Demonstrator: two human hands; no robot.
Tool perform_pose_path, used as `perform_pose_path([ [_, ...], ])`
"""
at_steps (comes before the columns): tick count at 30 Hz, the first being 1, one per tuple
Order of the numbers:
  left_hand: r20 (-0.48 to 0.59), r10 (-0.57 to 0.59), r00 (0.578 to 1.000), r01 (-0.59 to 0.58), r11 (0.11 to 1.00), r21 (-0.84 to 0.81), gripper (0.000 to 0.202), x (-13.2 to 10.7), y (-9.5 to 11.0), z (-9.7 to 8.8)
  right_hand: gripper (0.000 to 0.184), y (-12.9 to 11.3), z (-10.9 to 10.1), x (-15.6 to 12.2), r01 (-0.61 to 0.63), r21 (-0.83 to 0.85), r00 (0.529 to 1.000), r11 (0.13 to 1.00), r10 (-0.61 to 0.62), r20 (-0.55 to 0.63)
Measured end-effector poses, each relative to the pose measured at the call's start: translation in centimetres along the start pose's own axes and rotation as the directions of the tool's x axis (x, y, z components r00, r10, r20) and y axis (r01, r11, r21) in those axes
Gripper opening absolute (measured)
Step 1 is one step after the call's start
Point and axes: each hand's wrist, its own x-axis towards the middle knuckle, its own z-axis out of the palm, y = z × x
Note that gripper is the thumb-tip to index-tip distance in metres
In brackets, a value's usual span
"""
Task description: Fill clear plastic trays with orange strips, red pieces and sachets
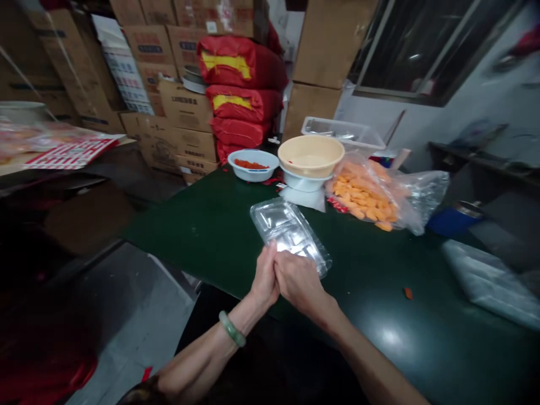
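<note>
A transparent plastic tray [287, 225] with moulded compartments is tilted over the green table [189, 230]. My left hand [266, 273], below a green bangle [232, 329] on the wrist, is closed at the tray's near edge with the thumb up. Pressed against it, my right hand [297, 278] has its fingers curled at the same edge. The knuckles hide the exact grip of both hands. Beyond the tray stand a pale blue basin [253, 171] with orange-red bits in it and a cream basin [310, 145] stacked on another bowl.
To the right lies a plastic bag of orange pieces [363, 194], with a blue container [453, 219] beside it. A transparent plastic package [489, 275] is at the right edge, and a small orange piece [407, 293] lies nearer. Red sacks [244, 104] and cardboard boxes [185, 115] are stacked behind.
</note>
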Motion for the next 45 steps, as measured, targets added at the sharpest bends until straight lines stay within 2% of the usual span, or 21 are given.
perform_pose_path([
  [3,0.005,-0.034,0.999,0.034,0.999,0.014,0.028,0.1,2.2,-2.5,0.021,-1.6,1.0,0.9,0.137,0.092,0.988,0.986,-0.142,0.053],
  [7,0.094,0.015,0.995,-0.011,0.999,-0.044,0.039,0.3,4.4,-4.8,0.02,-2.3,1.6,2.1,0.225,0.308,0.974,0.924,-0.213,-0.071],
  [10,0.165,0.062,0.984,-0.05,0.996,-0.075,0.051,0.4,5.5,-5.8,0.029,-3.1,1.5,3.1,0.182,0.53,0.983,0.828,-0.137,-0.124],
  [14,0.155,0.085,0.984,-0.081,0.996,-0.028,0.037,0.5,6.4,-6.6,0.035,-4.2,1.0,4.4,0.056,0.748,0.998,0.661,-0.065,-0.017],
  [18,0.11,0.137,0.984,-0.141,0.989,0.032,0.027,0.8,7.2,-7.6,0.035,-4.8,0.6,5.6,-0.028,0.888,0.975,0.459,-0.183,0.126],
  [20,0.088,0.142,0.986,-0.148,0.987,0.059,0.022,1.2,7.6,-8.3,0.034,-5.3,0.9,6.2,-0.054,0.916,0.959,0.399,-0.235,0.159],
  [25,0.089,0.069,0.994,-0.077,0.994,0.084,0.019,1.8,9.0,-9.8,0.03,-7.8,2.4,7.2,0.007,0.892,0.97,0.453,-0.221,0.104],
  [28,0.155,-0.019,0.988,-0.002,0.991,0.132,0.024,1.8,10.3,-9.8,0.022,-8.3,1.2,6.8,0.084,0.863,0.961,0.498,-0.269,0.061],
  [30,0.251,-0.055,0.966,0.012,0.986,0.168,0.028,1.7,11.3,-9.4,0.013,-7.3,-1.0,6.2,0.177,0.787,0.984,0.591,-0.119,-0.132],
  [31,0.299,-0.052,0.953,-0.004,0.983,0.182,0.031,1.7,11.9,-9.2,0.007,-6.3,-2.2,5.8,0.199,0.737,0.958,0.645,0.029,-0.284],
  [32,0.34,-0.031,0.94,-0.037,0.981,0.192,0.034,1.7,12.5,-8.8,0.01,-5.2,-3.3,5.4,0.194,0.706,0.88,0.681,0.197,-0.432],
  [33,0.37,0.001,0.929,-0.08,0.977,0.197,0.037,1.7,13.1,-8.5,0.021,-3.8,-4.2,5.1,0.163,0.718,0.775,0.677,0.363,-0.518],
  [34,0.383,0.048,0.922,-0.134,0.971,0.2,0.039,1.8,13.6,-8.2,0.033,-2.5,-4.7,4.7,0.13,0.785,0.706,0.606,0.499,-0.503],
  [35,0.378,0.116,0.918,-0.203,0.959,0.198,0.039,2.0,14.1,-7.8,0.04,-1.3,-4.9,4.4,0.08,0.883,0.71,0.463,0.595,-0.376],
  [36,0.354,0.197,0.914,-0.278,0.94,0.195,0.036,2.1,14.4,-7.4,0.045,-0.4,-4.7,4.1,-0.009,0.964,0.774,0.264,0.613,-0.161],
  [37,0.322,0.276,0.906,-0.348,0.918,0.191,0.033,2.2,14.6,-7.0,0.051,0.2,-4.2,3.7,-0.151,0.987,0.846,0.058,0.524,0.099],
  [38,0.299,0.34,0.892,-0.404,0.896,0.186,0.03,2.2,14.7,-6.6,0.059,0.3,-3.5,3.4,-0.317,0.943,0.875,-0.099,0.354,0.331],
  [39,0.297,0.384,0.874,-0.447,0.876,0.181,0.026,2.1,14.7,-6.2,0.068,0.1,-2.7,3.0,-0.455,0.872,0.859,-0.182,0.169,0.483],
  [40,0.323,0.408,0.854,-0.478,0.86,0.177,0.025,2.0,14.5,-5.8,0.074,-0.4,-2.1,2.7,-0.535,0.818,0.833,-0.212,0.029,0.553],
  [42,0.423,0.411,0.807,-0.521,0.833,0.184,0.022,1.3,14.0,-5.2,0.074,-1.7,-1.6,2.1,-0.561,0.794,0.824,-0.236,-0.071,0.562],
  [45,0.519,0.396,0.757,-0.59,0.755,0.284,0.014,0.6,13.3,-5.4,0.051,-2.4,-2.6,1.6,-0.446,0.834,0.871,-0.326,0.058,0.488],
])
